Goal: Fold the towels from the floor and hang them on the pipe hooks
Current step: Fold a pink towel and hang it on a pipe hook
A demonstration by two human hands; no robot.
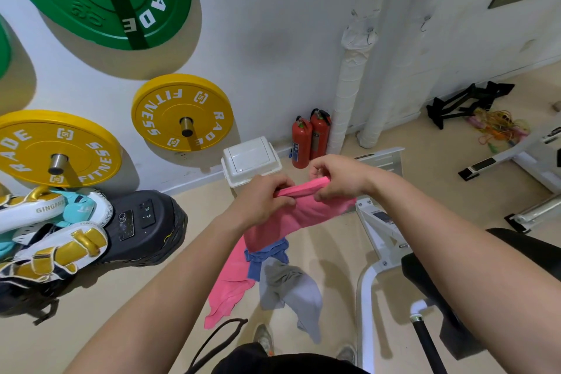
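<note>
Hands: left hand point(262, 200) and right hand point(340, 179) both pinch the top edge of the pink towel point(303, 209), dead centre.
Floor, 6 o'clock: blue towel point(267, 255) and grey towel point(293, 285) lie crumpled.
Pipe hooks point(369, 36), 1 o'clock: bare, so I'd say it's early going.

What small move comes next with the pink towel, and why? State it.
The left hand and right hand pinch the pink towel close together, and it hangs bunched. Probably slide them apart along its edge to flatten it.
</note>
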